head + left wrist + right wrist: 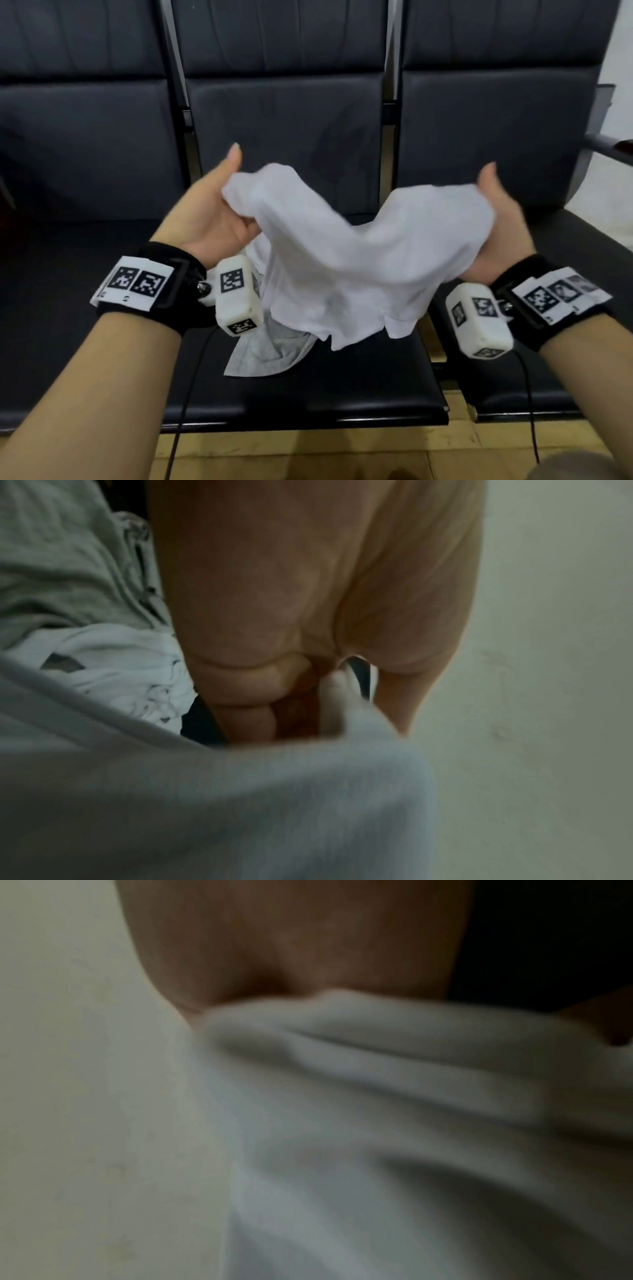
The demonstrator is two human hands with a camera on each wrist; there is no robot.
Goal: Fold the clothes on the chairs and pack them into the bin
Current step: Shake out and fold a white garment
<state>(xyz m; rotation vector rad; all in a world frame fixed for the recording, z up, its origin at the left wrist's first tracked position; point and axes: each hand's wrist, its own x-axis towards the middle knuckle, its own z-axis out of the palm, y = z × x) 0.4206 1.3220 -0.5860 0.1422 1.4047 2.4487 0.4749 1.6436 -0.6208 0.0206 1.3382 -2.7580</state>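
A white garment (346,253) hangs bunched in the air between my two hands above the middle chair seat (308,387). My left hand (219,212) grips its left end, palm up, thumb raised; the left wrist view shows curled fingers (246,685) with white cloth (205,804) between them. My right hand (500,222) grips the right end, the fingers wrapped in cloth, thumb up. The right wrist view shows the white fabric (394,1096) bunched against the palm (291,947). A grey garment (270,349) lies on the seat under the white one.
Three black padded chairs stand in a row, with the left seat (68,291) and right seat (582,260) bare. A metal armrest (606,147) sticks out at the far right. Wooden floor (342,455) runs below the seats. No bin is in view.
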